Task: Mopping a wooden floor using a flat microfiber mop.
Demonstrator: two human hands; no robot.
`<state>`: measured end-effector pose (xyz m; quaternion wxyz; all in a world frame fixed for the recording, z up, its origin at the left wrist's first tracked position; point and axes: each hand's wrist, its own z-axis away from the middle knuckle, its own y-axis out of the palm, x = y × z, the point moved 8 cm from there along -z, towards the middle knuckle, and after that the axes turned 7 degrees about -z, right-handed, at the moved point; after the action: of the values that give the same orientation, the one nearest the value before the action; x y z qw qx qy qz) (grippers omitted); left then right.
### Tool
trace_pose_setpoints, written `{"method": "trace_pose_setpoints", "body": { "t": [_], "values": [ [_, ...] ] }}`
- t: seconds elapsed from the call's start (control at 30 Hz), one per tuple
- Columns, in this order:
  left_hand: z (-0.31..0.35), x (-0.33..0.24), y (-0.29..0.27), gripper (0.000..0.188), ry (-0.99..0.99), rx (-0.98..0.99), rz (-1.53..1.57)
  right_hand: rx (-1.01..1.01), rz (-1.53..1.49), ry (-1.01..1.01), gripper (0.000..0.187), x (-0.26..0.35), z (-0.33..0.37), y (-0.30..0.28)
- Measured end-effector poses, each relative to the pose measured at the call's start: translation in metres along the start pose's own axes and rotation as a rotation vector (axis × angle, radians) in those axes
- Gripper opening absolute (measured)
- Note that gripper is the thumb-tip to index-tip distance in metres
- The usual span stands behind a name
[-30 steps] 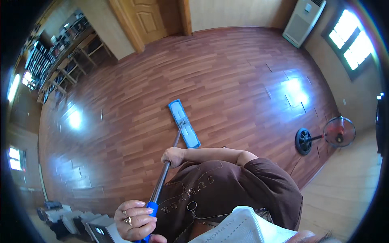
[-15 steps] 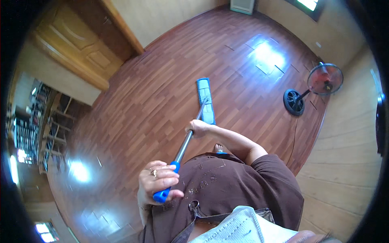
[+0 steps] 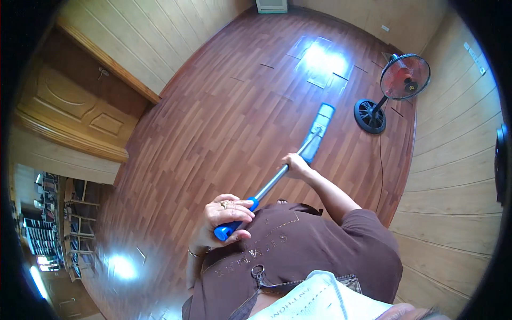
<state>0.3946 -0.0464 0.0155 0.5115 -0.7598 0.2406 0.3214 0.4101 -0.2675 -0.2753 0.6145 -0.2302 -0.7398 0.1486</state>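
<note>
A flat mop with a blue-edged, pale rectangular head lies on the brown wood-plank floor, ahead and a little to the right. Its metal pole slants back toward my chest and ends in a blue grip. My left hand, with a ring on one finger, is wrapped round that blue grip near the pole's end. Farther down, my right hand is closed round the metal pole, close to the mop head.
A standing fan with a round black base is on the right, its cord trailing along the floor. Wooden doors stand at the left. Shelves with goods are at the lower left. A white box-shaped unit sits by the far wall.
The mop head has swung to the right and now tilts the other way. Both hands have moved right with the pole, and the whole view has shifted.
</note>
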Motion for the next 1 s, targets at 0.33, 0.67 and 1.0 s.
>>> {"method": "trace_pose_setpoints", "body": {
  "t": [0.33,0.67,1.0],
  "values": [
    [-0.008,-0.003,-0.011,0.022,-0.016,-0.016,0.100,0.018,0.146,0.167,0.008,0.015,0.039,-0.015],
    [-0.012,-0.046,-0.027,0.021,0.054,-0.078,-0.196,0.150,-0.032,-0.101,0.015,0.036,-0.024,0.022],
    [-0.001,-0.094,-0.030,0.034,0.294,0.002,-0.382,0.463,-0.431,-0.436,0.023,0.110,-0.064,0.128]
  ]
}}
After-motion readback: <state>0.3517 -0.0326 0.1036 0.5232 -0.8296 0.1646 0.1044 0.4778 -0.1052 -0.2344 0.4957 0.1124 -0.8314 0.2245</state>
